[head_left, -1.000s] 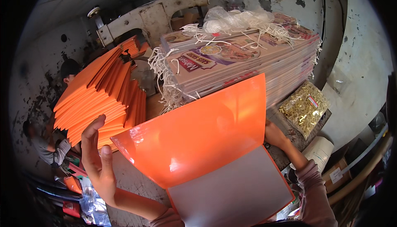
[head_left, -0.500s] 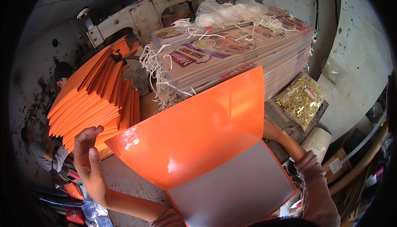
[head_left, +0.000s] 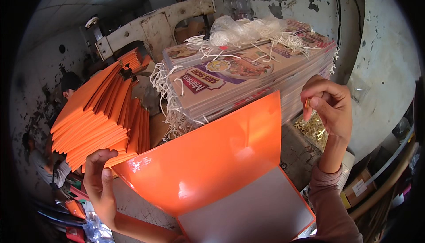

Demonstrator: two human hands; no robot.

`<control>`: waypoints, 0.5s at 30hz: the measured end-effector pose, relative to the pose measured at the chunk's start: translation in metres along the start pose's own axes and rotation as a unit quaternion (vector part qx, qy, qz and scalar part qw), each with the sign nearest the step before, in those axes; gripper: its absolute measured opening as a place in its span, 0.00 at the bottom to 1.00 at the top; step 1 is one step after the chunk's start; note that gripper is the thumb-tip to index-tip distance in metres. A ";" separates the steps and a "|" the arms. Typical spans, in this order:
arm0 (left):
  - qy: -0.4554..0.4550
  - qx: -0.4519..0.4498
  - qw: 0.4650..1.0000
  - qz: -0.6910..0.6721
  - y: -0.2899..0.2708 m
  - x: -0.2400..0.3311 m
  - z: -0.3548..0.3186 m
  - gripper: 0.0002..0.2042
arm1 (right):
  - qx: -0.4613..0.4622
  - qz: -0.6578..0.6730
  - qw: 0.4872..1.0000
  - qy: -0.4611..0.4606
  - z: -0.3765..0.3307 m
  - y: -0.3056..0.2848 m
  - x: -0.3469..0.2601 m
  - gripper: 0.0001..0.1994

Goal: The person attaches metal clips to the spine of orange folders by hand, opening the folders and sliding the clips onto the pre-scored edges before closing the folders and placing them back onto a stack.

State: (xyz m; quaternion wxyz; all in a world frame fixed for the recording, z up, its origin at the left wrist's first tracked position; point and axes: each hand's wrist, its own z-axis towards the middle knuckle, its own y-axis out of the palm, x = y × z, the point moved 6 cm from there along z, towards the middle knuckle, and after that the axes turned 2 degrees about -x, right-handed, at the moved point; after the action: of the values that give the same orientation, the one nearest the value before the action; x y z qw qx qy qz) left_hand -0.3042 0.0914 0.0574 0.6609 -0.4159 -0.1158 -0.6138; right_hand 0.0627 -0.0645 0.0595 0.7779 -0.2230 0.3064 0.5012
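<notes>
Working over a scratched grey tabletop (head_left: 133, 201). Facing an open orange folder (head_left: 217, 181) mid-view, with grey inner panel (head_left: 248, 207) nearest the body and glossy cover (head_left: 208, 154) tilted up behind it. Reading the cover's long axis as slanting, lower left up to upper right. Holding left hand (head_left: 99, 183) just beside the cover's left corner, with fingers curled, thumb apart from them and nothing visible in the gap; not able to tell about contact. Pinching a small gold piece (head_left: 307, 103) between thumb and fingers of right hand (head_left: 332, 105), raised just beside the cover's upper right corner. Placing the folder left of and below that pinch, so counting right hand nearer the upper right corner, left hand nearer the opposite one. Seeing a clear bag of gold pieces (head_left: 312, 130) under right hand in view, partly hidden. Looking farther, finding a fanned orange stack (head_left: 88, 128) beyond left hand and a stack of printed packs (head_left: 226, 77) beyond the cover. Ending at a worn machine frame (head_left: 155, 19) and peeling wall (head_left: 292, 3).
</notes>
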 end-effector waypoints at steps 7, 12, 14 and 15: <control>0.023 0.027 0.998 0.048 0.027 0.019 0.000 0.19 | -0.093 0.116 0.989 0.016 0.005 0.059 -0.007 0.10; 0.067 0.070 0.993 0.065 0.058 0.052 -0.009 0.14 | -0.148 -0.041 0.987 -0.053 0.005 0.081 -0.010 0.10; 0.086 0.032 0.995 0.033 0.083 0.058 -0.009 0.14 | -0.163 -0.052 0.984 -0.043 0.006 0.096 -0.010 0.09; 0.127 -0.026 0.989 0.067 0.092 0.065 -0.010 0.15 | -0.182 -0.047 0.982 0.004 0.004 0.107 -0.004 0.09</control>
State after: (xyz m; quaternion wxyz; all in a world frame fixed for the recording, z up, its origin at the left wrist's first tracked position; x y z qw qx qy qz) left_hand -0.2095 0.0289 0.0566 0.6987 -0.3587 0.0133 -0.6188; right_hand -0.0356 -0.0218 0.0607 0.7458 -0.3770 0.2021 0.5106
